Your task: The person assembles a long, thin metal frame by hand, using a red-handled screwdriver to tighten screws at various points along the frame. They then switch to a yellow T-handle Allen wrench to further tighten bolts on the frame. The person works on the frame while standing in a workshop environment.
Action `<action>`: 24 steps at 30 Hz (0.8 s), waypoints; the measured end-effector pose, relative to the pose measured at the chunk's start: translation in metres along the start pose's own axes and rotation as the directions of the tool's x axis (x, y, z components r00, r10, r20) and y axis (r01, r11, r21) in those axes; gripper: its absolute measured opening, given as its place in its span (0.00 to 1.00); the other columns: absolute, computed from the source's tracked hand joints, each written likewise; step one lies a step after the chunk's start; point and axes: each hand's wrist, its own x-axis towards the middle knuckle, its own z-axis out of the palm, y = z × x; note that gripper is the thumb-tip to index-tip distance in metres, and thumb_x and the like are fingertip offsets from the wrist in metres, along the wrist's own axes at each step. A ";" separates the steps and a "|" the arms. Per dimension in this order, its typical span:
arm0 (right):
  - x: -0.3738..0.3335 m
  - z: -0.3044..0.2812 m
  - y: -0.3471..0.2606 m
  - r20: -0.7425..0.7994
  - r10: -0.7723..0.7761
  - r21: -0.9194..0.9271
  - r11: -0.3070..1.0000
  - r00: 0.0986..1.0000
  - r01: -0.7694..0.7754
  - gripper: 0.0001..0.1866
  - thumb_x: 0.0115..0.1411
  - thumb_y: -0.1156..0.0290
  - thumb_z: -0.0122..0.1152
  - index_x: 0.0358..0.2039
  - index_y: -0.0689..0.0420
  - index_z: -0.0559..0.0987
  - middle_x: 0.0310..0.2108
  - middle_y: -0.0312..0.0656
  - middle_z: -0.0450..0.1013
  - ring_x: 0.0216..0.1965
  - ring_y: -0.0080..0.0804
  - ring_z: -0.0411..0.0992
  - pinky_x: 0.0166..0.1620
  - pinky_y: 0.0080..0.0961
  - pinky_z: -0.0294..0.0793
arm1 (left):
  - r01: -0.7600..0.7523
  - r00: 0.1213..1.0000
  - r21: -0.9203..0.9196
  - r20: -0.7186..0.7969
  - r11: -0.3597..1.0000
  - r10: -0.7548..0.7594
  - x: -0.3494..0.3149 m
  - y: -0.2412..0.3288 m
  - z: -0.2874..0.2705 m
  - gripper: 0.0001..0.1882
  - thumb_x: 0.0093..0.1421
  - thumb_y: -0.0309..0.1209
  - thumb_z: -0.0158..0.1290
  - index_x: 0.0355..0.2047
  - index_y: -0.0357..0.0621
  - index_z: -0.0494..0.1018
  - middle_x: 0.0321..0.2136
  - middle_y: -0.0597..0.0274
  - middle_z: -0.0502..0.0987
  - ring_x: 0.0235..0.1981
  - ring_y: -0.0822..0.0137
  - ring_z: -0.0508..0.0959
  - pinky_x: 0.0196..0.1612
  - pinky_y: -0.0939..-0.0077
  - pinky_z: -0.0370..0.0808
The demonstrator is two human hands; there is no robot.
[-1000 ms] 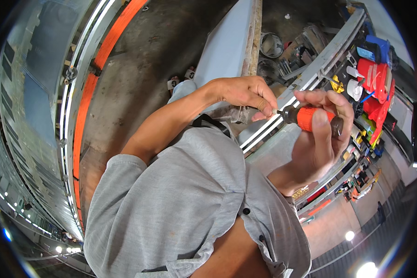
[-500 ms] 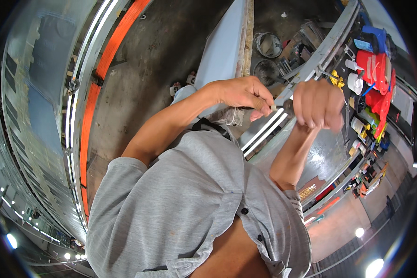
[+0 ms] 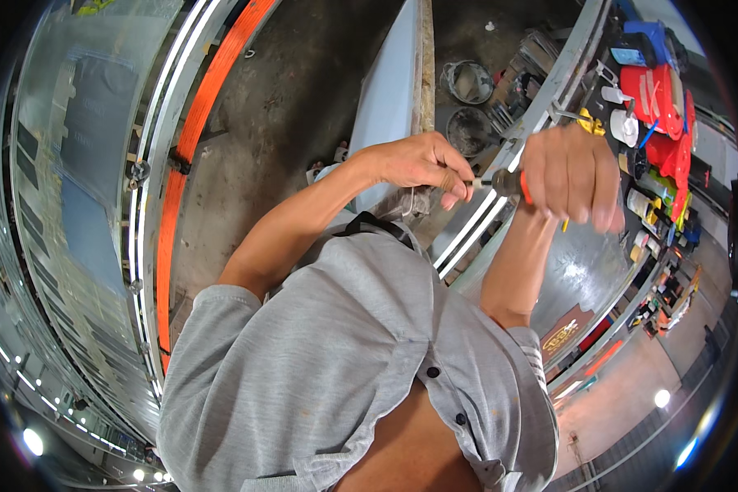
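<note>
My right hand (image 3: 572, 176), blurred by motion, is closed round a hand tool (image 3: 508, 184) with a dark rounded end and an orange-red band beside my fingers. A narrow shaft reaches from it toward my left hand (image 3: 426, 164). My left thumb and fingers are pinched together where a small pale piece (image 3: 472, 184) shows at the shaft's tip. What this piece is, I cannot make out. A thin yellow bit (image 3: 565, 225) shows below my right fingers; whether it belongs to the tool is unclear. Both hands are raised in front of my chest.
At the right stands a metal-edged workbench (image 3: 541, 115) with a red container (image 3: 652, 90), white cups (image 3: 624, 127) and a blue box (image 3: 644, 41). A pale blue panel (image 3: 385, 98) stands ahead, near buckets (image 3: 467, 82) on the floor. An orange beam (image 3: 197, 123) runs along the left.
My right hand has shifted slightly right, so more of the dark tool and its orange-red band shows. My left hand keeps its pinch. The whole view has turned a little.
</note>
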 end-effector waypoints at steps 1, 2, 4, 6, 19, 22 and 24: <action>-0.004 0.001 -0.004 -0.127 0.023 -0.049 0.998 0.992 -0.030 0.10 0.66 0.68 0.58 0.32 0.60 0.73 0.17 0.34 0.65 0.17 0.25 0.63 0.21 0.29 0.68 | -0.001 0.999 0.027 -0.034 1.000 0.002 -0.001 0.003 0.000 0.09 0.62 0.26 0.60 0.37 0.29 0.81 0.26 0.56 0.81 0.30 0.67 0.81 0.38 0.72 0.77; -0.008 0.007 -0.008 -0.317 0.029 -0.200 0.975 0.948 -0.097 0.10 0.66 0.68 0.59 0.35 0.62 0.74 0.21 0.37 0.68 0.21 0.25 0.67 0.25 0.28 0.72 | -0.001 0.998 0.054 -0.066 0.999 0.005 -0.001 0.006 -0.001 0.09 0.63 0.26 0.60 0.38 0.29 0.81 0.27 0.55 0.82 0.31 0.67 0.82 0.38 0.72 0.77; -0.002 0.024 -0.009 -0.658 -0.088 -0.442 0.850 0.748 -0.288 0.10 0.66 0.69 0.59 0.40 0.64 0.76 0.28 0.41 0.72 0.27 0.26 0.71 0.31 0.27 0.75 | 0.004 0.993 0.017 -0.117 1.000 -0.002 -0.001 0.003 -0.001 0.09 0.62 0.27 0.60 0.38 0.31 0.81 0.27 0.56 0.83 0.31 0.69 0.82 0.41 0.75 0.76; 0.011 0.036 0.005 -0.807 -0.405 -0.584 0.652 0.430 -0.483 0.11 0.67 0.70 0.57 0.43 0.65 0.76 0.31 0.43 0.73 0.30 0.27 0.73 0.35 0.25 0.75 | 0.002 0.989 0.018 -0.147 1.000 0.001 0.000 0.007 -0.009 0.09 0.63 0.27 0.59 0.38 0.32 0.82 0.27 0.56 0.83 0.32 0.69 0.82 0.43 0.77 0.75; 0.025 0.041 0.016 -0.789 -0.233 -0.553 0.673 0.569 -0.491 0.13 0.67 0.68 0.54 0.42 0.66 0.79 0.24 0.39 0.71 0.26 0.27 0.70 0.32 0.21 0.70 | 0.009 0.985 0.057 -0.175 0.998 0.001 -0.014 0.011 -0.004 0.07 0.63 0.24 0.56 0.33 0.31 0.79 0.26 0.54 0.83 0.30 0.64 0.84 0.59 0.65 0.71; 0.017 0.037 0.034 -0.748 -0.348 -0.608 0.702 0.565 -0.372 0.11 0.68 0.67 0.53 0.35 0.63 0.78 0.21 0.37 0.68 0.23 0.27 0.68 0.28 0.22 0.70 | -0.007 0.989 0.101 -0.146 0.995 0.022 -0.016 0.010 -0.005 0.06 0.64 0.24 0.56 0.33 0.32 0.79 0.26 0.55 0.83 0.31 0.64 0.83 0.64 0.64 0.66; 0.005 0.028 0.030 -0.673 -0.202 -0.490 0.842 0.712 -0.225 0.13 0.69 0.63 0.55 0.33 0.60 0.76 0.19 0.37 0.66 0.21 0.24 0.66 0.26 0.22 0.70 | -0.018 0.993 0.129 -0.114 0.991 0.032 -0.017 0.004 -0.007 0.07 0.64 0.25 0.56 0.33 0.32 0.79 0.26 0.54 0.83 0.32 0.65 0.83 0.64 0.64 0.66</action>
